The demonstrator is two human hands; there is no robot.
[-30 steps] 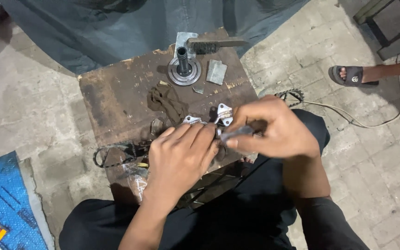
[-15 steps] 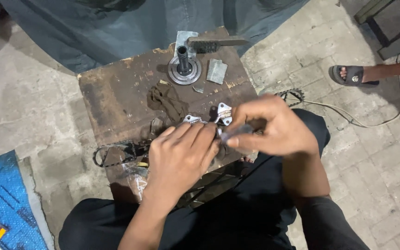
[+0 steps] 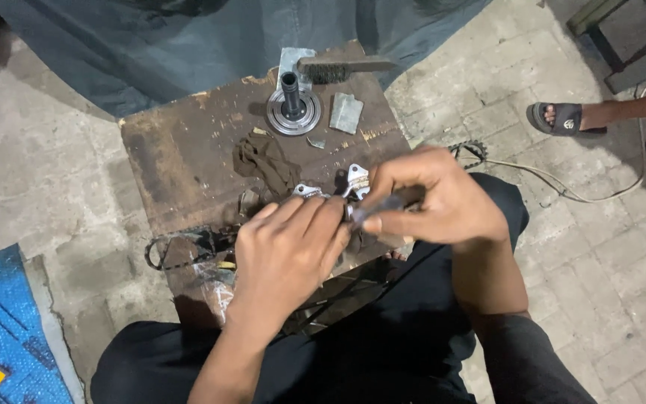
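Small metal part [image 3: 358, 182] mostly covered by left hand [image 3: 287, 251] and right hand [image 3: 435, 203]; exact shape not readable. Dark rod-like piece [image 3: 383, 204] pinched in the right fingers, its far end hidden inside the fist. Near edge of wooden block [image 3: 181, 161] masked by both hands. Sandalled foot [image 3: 562, 118] cut off at right edge. Blue sheet [image 3: 1, 314] cut off at left edge. Grey cloth [image 3: 151, 45] cropped at top.

On the worn brown wooden surface [image 3: 181, 161] we saw a round metal flanged hub [image 3: 293, 111], a wire brush [image 3: 342, 69], a small grey metal plate [image 3: 346, 113] and a crumpled brown rag [image 3: 263, 162].
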